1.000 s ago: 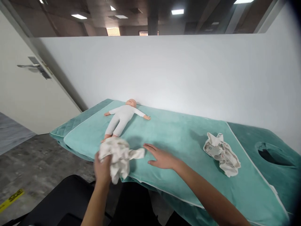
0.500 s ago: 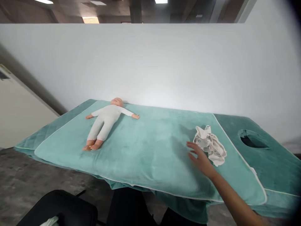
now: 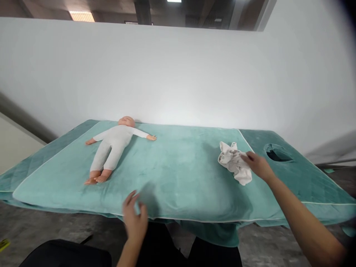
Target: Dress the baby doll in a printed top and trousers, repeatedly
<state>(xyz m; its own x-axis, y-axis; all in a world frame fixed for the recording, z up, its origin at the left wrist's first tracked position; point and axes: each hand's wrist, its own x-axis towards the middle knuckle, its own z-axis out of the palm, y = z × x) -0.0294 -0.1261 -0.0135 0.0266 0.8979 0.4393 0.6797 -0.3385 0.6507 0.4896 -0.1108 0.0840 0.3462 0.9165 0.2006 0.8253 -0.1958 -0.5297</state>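
A baby doll (image 3: 111,148) in a white bodysuit lies on its back at the left of a teal padded table (image 3: 180,174). A crumpled pale patterned garment (image 3: 233,162) lies at the right of the teal cover. My right hand (image 3: 258,166) rests on the garment's right side, fingers curled onto the cloth. My left hand (image 3: 135,217) hovers at the table's near edge, fingers spread, holding nothing.
A face hole (image 3: 278,154) opens in the table's darker right end. A white partition wall (image 3: 178,74) stands right behind the table. A black seat (image 3: 63,256) sits at the lower left on the grey floor.
The crumpled cloth once in my left hand is gone from view, and that hand has come back up empty. My right hand moved right onto the garment. The view turned right.
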